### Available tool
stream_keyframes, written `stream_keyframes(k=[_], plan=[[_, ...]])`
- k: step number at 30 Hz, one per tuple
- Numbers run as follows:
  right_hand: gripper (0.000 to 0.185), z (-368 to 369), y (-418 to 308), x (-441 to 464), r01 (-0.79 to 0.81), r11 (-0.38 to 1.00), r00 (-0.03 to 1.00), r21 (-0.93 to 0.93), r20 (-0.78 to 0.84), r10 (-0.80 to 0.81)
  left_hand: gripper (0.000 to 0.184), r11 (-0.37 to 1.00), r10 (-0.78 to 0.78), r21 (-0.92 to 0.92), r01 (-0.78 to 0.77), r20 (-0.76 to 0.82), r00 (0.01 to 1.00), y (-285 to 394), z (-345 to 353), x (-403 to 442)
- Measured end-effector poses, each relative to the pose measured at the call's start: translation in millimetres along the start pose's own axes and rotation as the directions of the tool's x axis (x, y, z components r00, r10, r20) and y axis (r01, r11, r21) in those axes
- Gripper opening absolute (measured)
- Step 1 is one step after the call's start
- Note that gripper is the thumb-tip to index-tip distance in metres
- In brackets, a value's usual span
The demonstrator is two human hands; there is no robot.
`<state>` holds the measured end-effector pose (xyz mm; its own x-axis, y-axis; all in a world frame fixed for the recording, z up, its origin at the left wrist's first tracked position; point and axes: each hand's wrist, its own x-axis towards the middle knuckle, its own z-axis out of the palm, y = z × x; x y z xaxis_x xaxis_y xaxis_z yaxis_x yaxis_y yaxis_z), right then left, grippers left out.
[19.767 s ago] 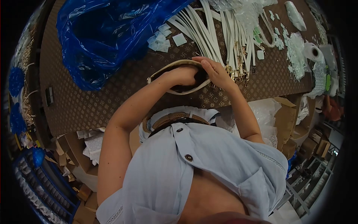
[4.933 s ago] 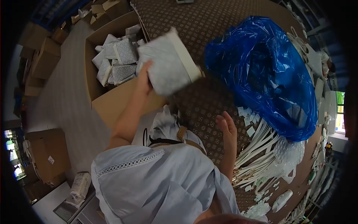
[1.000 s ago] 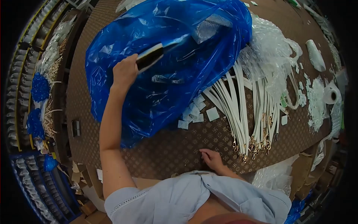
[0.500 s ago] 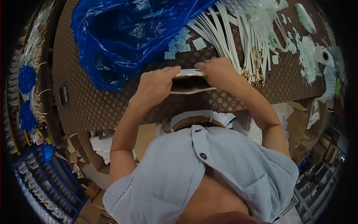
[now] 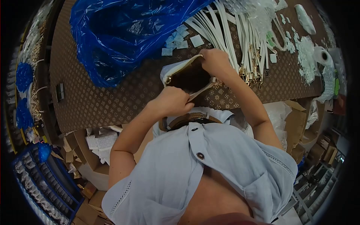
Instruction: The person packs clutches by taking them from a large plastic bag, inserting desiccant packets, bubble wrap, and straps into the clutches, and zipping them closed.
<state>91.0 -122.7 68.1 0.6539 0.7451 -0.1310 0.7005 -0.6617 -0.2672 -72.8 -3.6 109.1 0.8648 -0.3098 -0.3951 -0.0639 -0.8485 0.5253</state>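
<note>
Between my hands a small white zippered bag [image 5: 169,70] is spread wide at its mouth, showing a dark inside. My left hand [image 5: 173,101] is closed on its near edge, low on the left. The far edge is pinched by my right hand [image 5: 216,62], up and to the right. A gold-coloured metal fitting shows at the bag's left corner. Beyond my right hand lie several white straps [image 5: 221,32] with gold clasps [image 5: 255,73]. Small pale square sheets [image 5: 176,40] are scattered just past the bag.
A large blue plastic bag [image 5: 108,41] covers the table's far left. Bubble wrap [image 5: 258,13] and a clear plastic roll [image 5: 323,55] are at the right. The brown patterned table [image 5: 93,107] ends near my waist, with cardboard boxes [image 5: 84,152] below its edge.
My left hand has moved down and right, from the bag's far rim to its near edge. My right hand stays on the far rim. The bag has turned and its mouth gapes wider.
</note>
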Motion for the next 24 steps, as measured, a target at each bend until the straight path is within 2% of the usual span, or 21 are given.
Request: stream_keyframes(k=[1, 2, 3, 5, 8, 9, 10, 12, 14, 15, 16, 17, 19, 20, 21, 23, 24], plan=[[0.018, 0, -3, 2, 0.001, 0.999, 0.999, -0.038, 0.035, 0.001, 0.024, 0.992, -0.079, -0.096, 0.084, 0.056, 0.995, -5, -11, 6], [0.018, 1, -5, 0, 0.001, 0.999, 0.999, -0.035, 0.036, 0.0, 0.03, 0.964, -0.071, -0.248, 0.095, 0.105, 0.992, -9, -25, 14], [0.016, 1, -7, -3, 0.041, 0.999, 0.999, -0.025, 0.026, -0.041, 0.03, 0.965, -0.073, -0.245, 0.096, 0.1, 0.992, -17, -24, 28], [0.014, 3, -9, -7, 0.079, 0.997, 0.997, -0.017, 0.014, -0.079, 0.033, 0.985, -0.141, -0.093, 0.144, 0.042, 0.989, -31, -8, 59], [0.01, 2, -3, -10, 0.064, 0.998, 0.998, -0.026, 0.001, -0.064, 0.044, 0.977, -0.178, -0.108, 0.184, 0.066, 0.982, -40, -3, 89], [0.009, -2, -1, -10, 0.039, 0.999, 0.999, -0.015, 0.016, -0.038, 0.061, 0.96, -0.248, -0.164, 0.229, -0.105, 0.963, -48, 10, 88], [0.009, -3, -1, -9, 0.012, 1.0, 0.999, 0.002, 0.031, -0.013, 0.061, 0.961, -0.246, -0.16, 0.228, -0.105, 0.964, -42, 4, 79], [0.008, 2, 0, -10, 0.054, 0.998, 0.999, 0.022, 0.01, -0.054, 0.074, 0.933, -0.225, -0.265, 0.243, 0.096, 0.97, -22, -20, 54], [0.009, 3, 1, -9, 0.09, 0.995, 0.996, 0.032, -0.004, -0.09, 0.082, 0.983, -0.155, -0.096, 0.159, 0.043, 0.987, -7, -26, 25], [0.014, 0, 0, -5, 0.082, 0.996, 0.995, 0.024, 0.059, -0.083, 0.066, 0.987, 0.036, 0.164, -0.002, -0.208, 0.977, -15, -4, 11], [0.02, -4, -1, -2, 0.069, 0.997, 0.99, 0.015, 0.122, -0.07, 0.066, 0.986, 0.049, 0.166, -0.015, -0.207, 0.977, -16, 0, 6], [0.02, -9, -1, -3, 0.049, 0.999, 0.992, 0.011, 0.119, -0.05, 0.053, 0.987, 0.012, 0.16, 0.012, -0.149, 0.989, -16, 2, 4], [0.039, -23, 2, -8, 0.045, 0.942, 0.956, 0.333, 0.258, -0.137, 0.023, 0.977, -0.103, 0.183, 0.112, -0.058, 0.993, -12, 2, 9], [0.048, -29, 8, -11, 0.01, 0.881, 0.958, 0.473, 0.25, -0.145, 0.023, 0.978, -0.078, 0.189, 0.088, -0.057, 0.995, -9, 0, 11], [0.048, -26, 17, -13, 0.0, 0.885, 0.961, 0.465, 0.244, -0.128, 0.023, 0.979, -0.076, 0.183, 0.094, -0.102, 0.992, -8, -2, 10], [0.04, -5, 34, -14, -0.059, 0.541, 0.998, 0.839, 0.068, 0.004, 0.022, 0.979, -0.096, 0.165, 0.122, -0.156, 0.983, -6, 4, 8], [0.033, 1, 43, -11, -0.121, 0.623, 0.993, 0.773, 0.09, 0.08, 0.019, 0.983, -0.048, 0.161, 0.087, -0.231, 0.972, -9, 15, 8]])
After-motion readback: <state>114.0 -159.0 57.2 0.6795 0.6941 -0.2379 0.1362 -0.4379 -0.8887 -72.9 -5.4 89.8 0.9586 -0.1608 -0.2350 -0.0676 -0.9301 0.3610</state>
